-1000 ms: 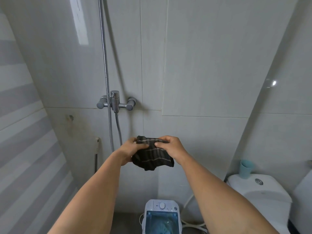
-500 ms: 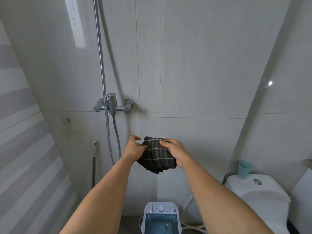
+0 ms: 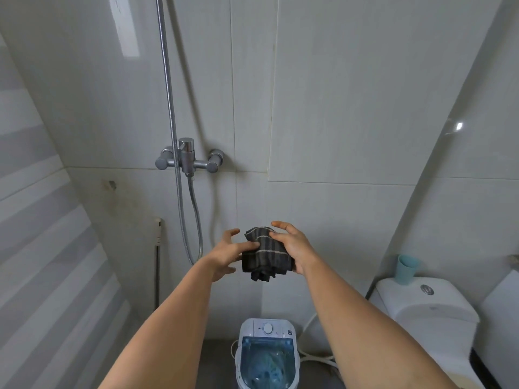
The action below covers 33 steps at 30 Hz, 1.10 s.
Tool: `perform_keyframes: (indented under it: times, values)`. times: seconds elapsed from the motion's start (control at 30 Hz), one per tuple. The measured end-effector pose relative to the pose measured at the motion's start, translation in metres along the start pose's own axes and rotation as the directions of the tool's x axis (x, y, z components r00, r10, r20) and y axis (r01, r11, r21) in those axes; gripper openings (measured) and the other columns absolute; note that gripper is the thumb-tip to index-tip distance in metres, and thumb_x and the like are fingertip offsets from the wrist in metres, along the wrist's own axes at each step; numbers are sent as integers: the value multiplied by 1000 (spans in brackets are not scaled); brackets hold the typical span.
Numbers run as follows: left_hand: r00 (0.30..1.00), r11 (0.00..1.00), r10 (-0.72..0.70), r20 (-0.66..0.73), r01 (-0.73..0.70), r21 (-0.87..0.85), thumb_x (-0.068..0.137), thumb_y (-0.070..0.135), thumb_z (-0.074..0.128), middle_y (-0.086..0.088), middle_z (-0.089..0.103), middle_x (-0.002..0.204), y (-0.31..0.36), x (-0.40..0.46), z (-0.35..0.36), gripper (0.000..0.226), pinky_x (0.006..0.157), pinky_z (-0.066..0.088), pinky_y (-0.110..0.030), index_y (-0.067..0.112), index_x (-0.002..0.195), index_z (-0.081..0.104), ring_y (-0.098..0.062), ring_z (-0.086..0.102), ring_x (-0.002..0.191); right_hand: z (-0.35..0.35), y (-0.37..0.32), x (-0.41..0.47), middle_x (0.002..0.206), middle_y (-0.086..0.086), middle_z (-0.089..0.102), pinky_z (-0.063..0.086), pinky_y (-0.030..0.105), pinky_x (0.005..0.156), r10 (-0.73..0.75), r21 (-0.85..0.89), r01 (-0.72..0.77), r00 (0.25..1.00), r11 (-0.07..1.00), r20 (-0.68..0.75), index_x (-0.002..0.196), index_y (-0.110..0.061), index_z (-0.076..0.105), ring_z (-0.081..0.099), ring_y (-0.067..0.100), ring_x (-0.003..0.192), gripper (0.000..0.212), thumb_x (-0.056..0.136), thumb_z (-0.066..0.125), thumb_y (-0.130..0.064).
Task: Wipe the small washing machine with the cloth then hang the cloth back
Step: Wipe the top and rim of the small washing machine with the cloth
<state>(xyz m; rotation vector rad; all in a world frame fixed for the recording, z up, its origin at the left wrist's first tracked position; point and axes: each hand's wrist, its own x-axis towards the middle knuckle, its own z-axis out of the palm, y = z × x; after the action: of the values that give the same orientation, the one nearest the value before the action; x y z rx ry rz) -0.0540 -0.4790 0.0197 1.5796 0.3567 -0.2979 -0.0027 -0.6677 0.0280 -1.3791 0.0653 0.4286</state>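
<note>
A dark cloth [image 3: 264, 255] with thin pale stripes is bunched up between both hands at chest height in front of the tiled wall. My left hand [image 3: 229, 254] presses its left side with the thumb, its other fingers spread. My right hand [image 3: 293, 247] grips its right side. Far below, on the floor, stands the small white washing machine [image 3: 266, 353] with a see-through blue lid and a round knob on its panel.
A chrome shower mixer [image 3: 187, 160] with a riser pipe and hose is on the wall up left. A white toilet [image 3: 427, 310] with a teal cup [image 3: 406, 269] on its tank stands at the right. A white hose [image 3: 316, 357] lies beside the machine.
Both hands have gathered the cloth into a tighter bundle and lowered slightly. The left hand's fingers have loosened and spread.
</note>
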Motion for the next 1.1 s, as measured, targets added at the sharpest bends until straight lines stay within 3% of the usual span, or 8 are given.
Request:
perform_keyframes:
  times: [0.07,0.17,0.33,0.4,0.57,0.83,0.97,1.1]
  values:
    - [993,996,-83,80,86,-27,66,55,89,-8,50,155,-6,3,-3,107,115,36,-57,34,155,34,-36,50,141,-1,5,1,102,17,76,60,36,60,40,74,-43,998,996,44,116,-25,69,74,27,76,25,95,66,-10]
    - [968,988,-119,222,137,-65,82,47,79,-12,65,138,-13,6,-5,63,113,45,-55,21,136,61,-32,64,123,-2,10,6,105,19,75,60,34,63,37,131,-47,996,990,77,116,-18,70,73,28,80,24,96,63,-6]
    - [999,973,-29,30,35,-230,94,9,74,-24,64,132,-15,25,-10,47,71,61,-45,16,136,53,-38,66,114,0,16,21,110,9,77,61,36,86,-35,-190,22,997,982,-64,103,-14,79,73,25,101,26,95,58,-1]
    - [1000,974,-14,-11,11,-225,96,6,72,-26,66,129,-13,32,-15,43,65,59,-42,15,133,54,-39,67,111,5,20,25,101,3,79,60,34,86,-34,-292,15,998,956,-59,100,-17,81,74,23,101,14,90,72,-19]
    - [998,961,0,56,16,-276,105,6,59,-22,69,114,-9,42,-35,29,69,54,-38,12,133,56,-35,66,97,27,28,35,87,-4,80,52,20,67,-22,-592,45,999,804,46,95,-22,80,74,7,78,42,68,87,-54]
    - [988,968,80,-131,-46,247,92,34,80,-10,70,105,-32,87,-56,34,75,54,-35,12,113,64,-24,65,94,40,66,59,94,9,80,59,41,87,-30,-376,1,997,927,-71,96,-15,79,76,24,89,30,69,91,-24]
    - [982,953,65,-176,-9,303,88,47,81,-2,68,81,-68,113,-55,34,73,50,-33,16,89,69,-23,62,77,39,100,68,101,18,77,61,48,83,65,-119,-77,993,990,-103,104,-12,77,75,34,94,28,78,85,-18]
    - [985,964,19,-169,27,265,96,34,75,-13,71,80,-121,139,-49,27,76,48,-31,7,100,80,-23,59,74,35,154,93,105,24,75,60,57,85,136,18,-135,978,991,-158,110,-8,74,73,39,94,25,85,79,-14]
